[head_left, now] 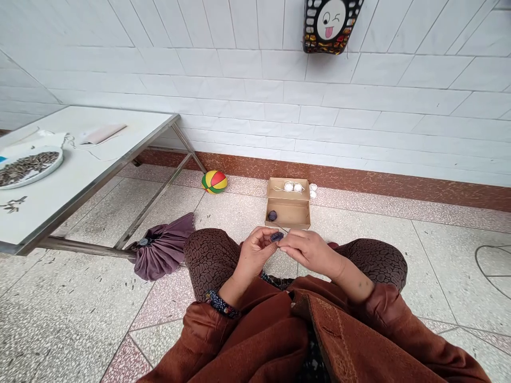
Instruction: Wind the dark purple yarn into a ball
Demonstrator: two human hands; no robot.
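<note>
My left hand [258,249] pinches a small dark bundle of wound yarn [276,236] between thumb and fingers, above my lap. Close against its right end, my right hand [305,249] has its fingertips pressed together on the dark yarn; the strand itself is barely visible. Just beyond my hands an open cardboard box [293,211] lies on the floor. In its near half rests a dark yarn ball [272,215]. Two white yarn balls [293,186] with loose strands sit in the far half, and more white yarn [313,190] lies beside the box.
To the left stands a metal-framed table [99,154] bearing a plate [59,159] of dark seeds or husks. A purple cloth bundle [165,247] lies under its edge. A striped ball [214,182] is near the wall. A black basket [333,26] hangs above; a wire frame [489,271] is at right.
</note>
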